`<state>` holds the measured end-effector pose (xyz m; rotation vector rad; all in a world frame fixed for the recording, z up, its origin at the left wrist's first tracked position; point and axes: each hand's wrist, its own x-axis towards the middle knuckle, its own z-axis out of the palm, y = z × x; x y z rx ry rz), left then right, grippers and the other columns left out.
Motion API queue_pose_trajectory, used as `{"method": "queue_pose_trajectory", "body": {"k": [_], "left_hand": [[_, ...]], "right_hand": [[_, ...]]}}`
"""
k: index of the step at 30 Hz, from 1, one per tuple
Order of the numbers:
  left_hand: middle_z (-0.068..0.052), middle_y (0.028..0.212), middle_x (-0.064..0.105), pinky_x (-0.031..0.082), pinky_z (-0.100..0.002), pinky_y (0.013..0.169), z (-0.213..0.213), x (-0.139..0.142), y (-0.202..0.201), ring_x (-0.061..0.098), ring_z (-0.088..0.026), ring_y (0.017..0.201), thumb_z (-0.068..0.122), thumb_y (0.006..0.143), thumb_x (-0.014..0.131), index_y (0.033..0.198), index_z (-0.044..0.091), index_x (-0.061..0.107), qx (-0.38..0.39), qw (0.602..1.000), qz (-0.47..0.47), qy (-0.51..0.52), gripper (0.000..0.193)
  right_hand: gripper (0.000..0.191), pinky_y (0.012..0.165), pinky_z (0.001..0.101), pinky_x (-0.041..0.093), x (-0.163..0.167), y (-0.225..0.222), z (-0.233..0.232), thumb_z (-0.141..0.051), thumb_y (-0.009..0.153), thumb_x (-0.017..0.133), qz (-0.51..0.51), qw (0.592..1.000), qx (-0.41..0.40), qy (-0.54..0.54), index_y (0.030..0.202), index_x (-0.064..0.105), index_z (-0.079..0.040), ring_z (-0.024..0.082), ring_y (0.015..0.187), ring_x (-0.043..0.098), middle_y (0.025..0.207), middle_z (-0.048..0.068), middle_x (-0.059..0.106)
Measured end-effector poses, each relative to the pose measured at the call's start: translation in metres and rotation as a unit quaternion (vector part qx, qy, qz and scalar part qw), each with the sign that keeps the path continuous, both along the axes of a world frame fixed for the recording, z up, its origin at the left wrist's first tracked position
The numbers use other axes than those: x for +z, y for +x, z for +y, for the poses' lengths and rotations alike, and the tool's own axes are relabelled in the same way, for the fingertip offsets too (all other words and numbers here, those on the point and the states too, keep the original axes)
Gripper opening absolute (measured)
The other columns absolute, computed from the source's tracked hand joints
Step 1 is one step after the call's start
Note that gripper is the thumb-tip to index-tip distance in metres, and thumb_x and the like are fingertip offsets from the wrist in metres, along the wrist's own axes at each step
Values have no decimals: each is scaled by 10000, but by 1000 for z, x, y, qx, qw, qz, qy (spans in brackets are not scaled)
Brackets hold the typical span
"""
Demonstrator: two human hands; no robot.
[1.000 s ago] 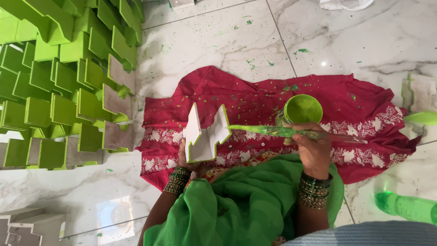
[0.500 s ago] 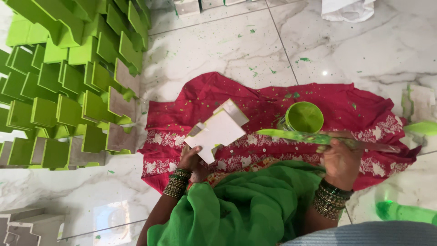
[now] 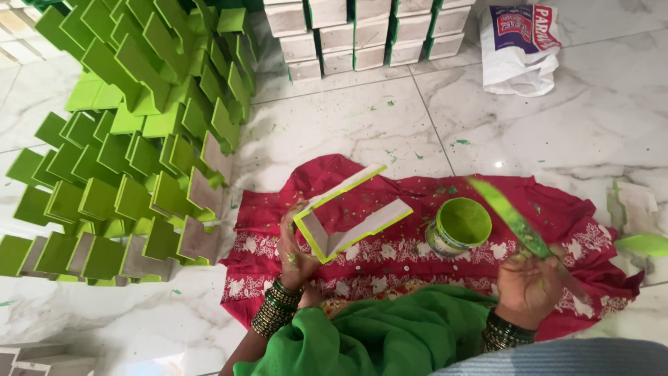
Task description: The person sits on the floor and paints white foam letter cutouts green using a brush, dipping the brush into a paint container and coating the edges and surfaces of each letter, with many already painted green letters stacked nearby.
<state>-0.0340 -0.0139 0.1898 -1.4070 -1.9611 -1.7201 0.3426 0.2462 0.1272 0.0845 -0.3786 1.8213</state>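
While the left hand (image 3: 296, 254) grips the bracket (image 3: 351, 217), the right hand (image 3: 527, 289) holds the brush (image 3: 515, 219) beside the paint pot (image 3: 459, 226).

white printed sack (image 3: 518, 49), top right floor

From my remote seat I see two bare hands. The left hand (image 3: 296, 247), at about seven o'clock in view, carries flecks of green paint on its fingers and a thick stack of dark, gold-toned bangles (image 3: 275, 315) at the wrist. The right hand (image 3: 527, 287), near five o'clock, is paint-smeared too, with a similar band of dark beaded bangles (image 3: 502, 333). Between them at six o'clock drapes a bright green cloth garment (image 3: 379, 334), soft and folded. A pale grey-blue ribbed fabric edge (image 3: 570, 357) shows at the bottom right.
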Motion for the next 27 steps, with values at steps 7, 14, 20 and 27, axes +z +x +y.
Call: {"method": "queue_pose_trajectory", "body": {"k": [7, 14, 20, 27], "left_hand": [[-173, 1489, 492, 474, -448, 1186, 7, -5, 11, 531, -324, 1403, 232, 805, 914, 1503, 27, 351, 28, 998, -36, 48, 920], [-56, 1552, 415, 623, -483, 1018, 4, -65, 3, 508, -250, 1383, 455, 876, 807, 1531, 65, 140, -262, 819, -429, 277, 1012], [-111, 1112, 746, 605, -367, 810, -7, -130, -18, 717, -239, 953, 115, 863, 845, 1228, -24, 662, -45, 962, -261, -71, 432], [-114, 1121, 746, 601, -364, 832, -15, -126, -15, 714, -224, 979, 51, 830, 853, 1186, 5, 720, -58, 969, -234, -49, 383]], "right_hand": [[142, 966, 380, 617, 24, -14, -13, -21, 1028, 760, -63, 997, -41, 34, 1110, 646, -42, 275, 1030, 730, 1120, 150, 738], [199, 843, 397, 638, 69, -46, -50, -32, 1001, 762, -233, 943, -188, 147, 1176, 674, 3, 307, 985, 729, 1166, 232, 720], [197, 918, 400, 635, 96, -74, -104, -31, 1035, 733, -336, 859, -307, 234, 1196, 651, 47, 316, 1047, 737, 1172, 239, 714], [288, 749, 385, 679, 110, -84, -129, -98, 949, 789, -318, 880, -286, 205, 1160, 646, 37, 301, 958, 733, 1166, 255, 701]]}}
